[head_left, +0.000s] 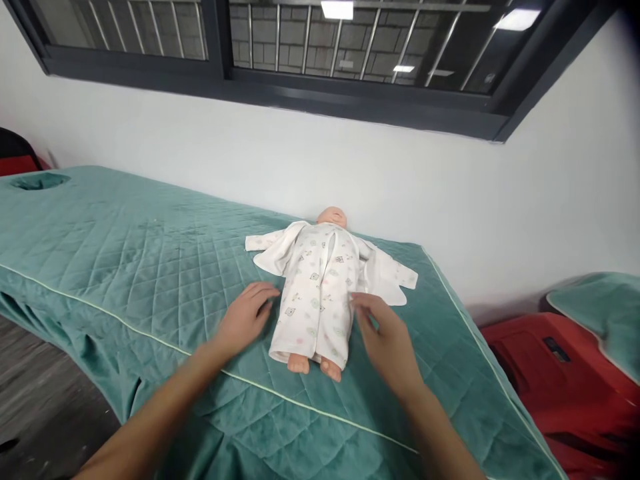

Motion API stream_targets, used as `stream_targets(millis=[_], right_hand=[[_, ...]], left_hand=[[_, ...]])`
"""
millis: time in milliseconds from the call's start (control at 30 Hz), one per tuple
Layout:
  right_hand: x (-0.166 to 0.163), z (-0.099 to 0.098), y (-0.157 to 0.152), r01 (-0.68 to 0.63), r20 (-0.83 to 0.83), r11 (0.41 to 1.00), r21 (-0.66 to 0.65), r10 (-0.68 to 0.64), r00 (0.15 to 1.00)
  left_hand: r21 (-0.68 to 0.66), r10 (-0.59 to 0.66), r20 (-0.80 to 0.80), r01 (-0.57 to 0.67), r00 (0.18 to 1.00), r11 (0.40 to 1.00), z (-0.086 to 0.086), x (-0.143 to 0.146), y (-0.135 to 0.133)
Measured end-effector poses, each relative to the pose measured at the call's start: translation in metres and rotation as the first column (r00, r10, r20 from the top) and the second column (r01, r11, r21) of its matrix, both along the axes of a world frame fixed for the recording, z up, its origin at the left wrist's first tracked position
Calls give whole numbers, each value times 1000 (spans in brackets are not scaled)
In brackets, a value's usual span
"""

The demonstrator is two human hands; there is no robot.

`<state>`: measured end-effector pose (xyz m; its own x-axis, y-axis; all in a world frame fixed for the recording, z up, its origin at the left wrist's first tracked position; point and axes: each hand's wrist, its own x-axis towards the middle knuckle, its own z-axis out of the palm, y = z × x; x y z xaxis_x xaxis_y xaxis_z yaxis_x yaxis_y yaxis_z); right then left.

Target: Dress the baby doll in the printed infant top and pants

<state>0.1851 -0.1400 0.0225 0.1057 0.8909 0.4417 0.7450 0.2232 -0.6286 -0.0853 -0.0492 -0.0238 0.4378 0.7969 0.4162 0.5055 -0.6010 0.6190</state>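
Note:
A baby doll [332,216] lies on its back on the green quilted bed cover, head toward the wall and bare feet toward me. It wears a white patterned baby gown [314,287], its sleeves spread out to both sides and its front edges meeting down the middle. White cloth flaps lie under the sleeves. My left hand [249,313] is just left of the gown, fingers bent and apart from the thumb, holding nothing. On the other side, my right hand [385,333] has its fingertips at the gown's right edge; whether they pinch the cloth is unclear.
The bed [165,247] runs along a white wall under a dark-framed window [350,100] with bars behind it. A face hole [40,181] is at its far left. To the right stands a red plastic object [555,360] with green cloth [600,307] over it.

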Motion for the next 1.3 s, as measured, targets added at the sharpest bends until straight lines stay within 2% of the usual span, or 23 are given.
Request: stream_targets(millis=[67,167,267,367,467,533,600,700,800,867,933,1100,1233,1300], right_hand=[[16,-12,19,33,114,999,-36,-28,993],[26,-26,38,-80,234,990,-120,106,966],[25,-32,48,-155,268,979,-134,186,945],[26,-33,57,-170,264,978,-124,198,944],[27,-34,68,-190,232,974,-119,214,949],[28,-36,77,-189,207,976,-105,207,956],[28,-39,85,-169,167,982,-79,181,969],[32,-41,90,-123,124,990,-63,130,984],[38,-38,84,-149,124,982,-117,164,979],[42,-35,76,-221,90,963,-153,236,967],[44,-32,69,-270,46,948,-166,281,959],[44,-33,66,-261,22,950,-174,269,963],[42,-35,66,-255,92,957,-136,268,959],[40,-34,64,-205,167,973,-105,220,961]], left_hand=[[102,-30,-156,46,987,994,-5,15,30],[176,-111,-315,173,943,969,-1,38,62],[270,-132,-403,256,905,928,8,51,74],[300,-103,-423,246,900,922,12,54,74],[240,-183,-315,264,931,934,14,56,72],[166,-291,-158,316,943,934,17,60,72],[62,-338,40,336,940,940,22,67,71],[-142,-245,291,295,925,945,31,79,73],[-211,-182,353,267,918,940,33,85,77],[-160,-197,298,252,934,954,28,86,81],[-81,-201,175,218,964,973,20,85,85],[55,-144,-104,150,984,987,8,78,88],[299,-39,-387,166,921,940,7,62,77],[391,23,-434,165,901,905,4,51,69]])
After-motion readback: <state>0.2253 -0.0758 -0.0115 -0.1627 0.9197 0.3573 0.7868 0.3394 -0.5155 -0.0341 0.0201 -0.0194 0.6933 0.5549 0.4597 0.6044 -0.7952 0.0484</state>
